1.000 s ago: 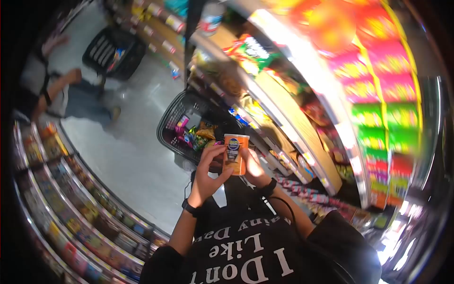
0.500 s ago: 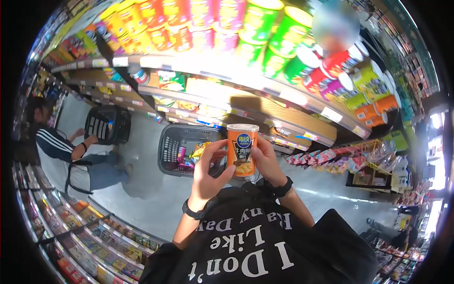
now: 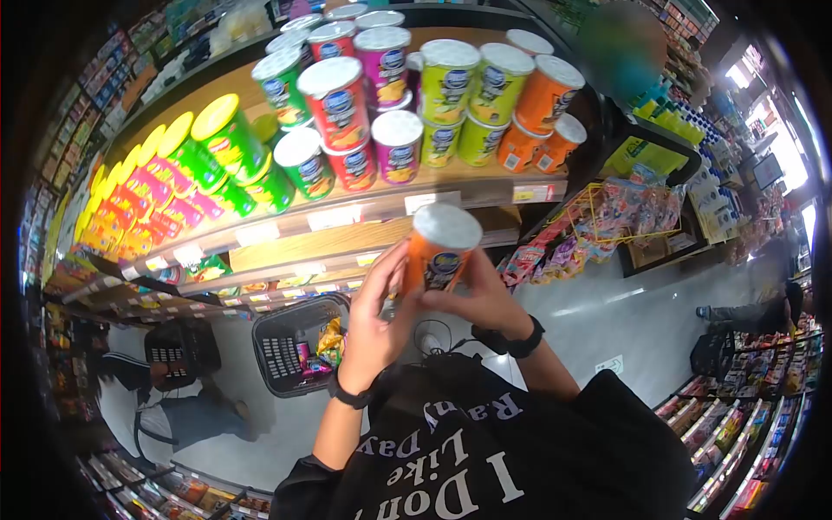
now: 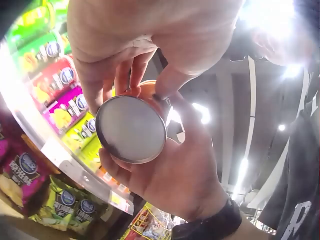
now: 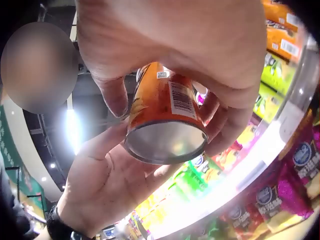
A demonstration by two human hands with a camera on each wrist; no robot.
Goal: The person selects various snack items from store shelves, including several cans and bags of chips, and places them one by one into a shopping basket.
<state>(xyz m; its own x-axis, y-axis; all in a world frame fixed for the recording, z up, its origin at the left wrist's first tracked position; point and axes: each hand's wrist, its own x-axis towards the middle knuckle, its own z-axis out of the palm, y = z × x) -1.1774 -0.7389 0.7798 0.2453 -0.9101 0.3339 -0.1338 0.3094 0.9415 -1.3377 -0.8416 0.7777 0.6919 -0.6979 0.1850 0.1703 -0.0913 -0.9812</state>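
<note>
An orange chip canister (image 3: pixel 444 243) with a pale lid is held up before the chest in the head view, tilted so the lid shows. My left hand (image 3: pixel 373 316) grips one side of it, thumb across the front. On the other side my right hand (image 3: pixel 490 303) holds it with thumb and fingers curled round. From below, the left wrist view shows the canister's round metal base (image 4: pixel 131 129) between both hands. A barcode label (image 5: pixel 182 100) on its side shows in the right wrist view. Behind it, similar canisters (image 3: pixel 334 104) in several colours stand stacked on a shelf.
The shelf edge (image 3: pixel 347 217) with price tags runs just beyond the hands. A dark shopping basket (image 3: pixel 282 347) holding snack packs sits low on the left. Farther left is a person (image 3: pixel 173 412) beside another basket (image 3: pixel 184 351). Hanging bags (image 3: pixel 637 208) are at the right.
The head view has swung round to the shelf of stacked canisters. The canister has tipped from label-facing to lid-showing, still in both hands. The basket now appears lower and farther left.
</note>
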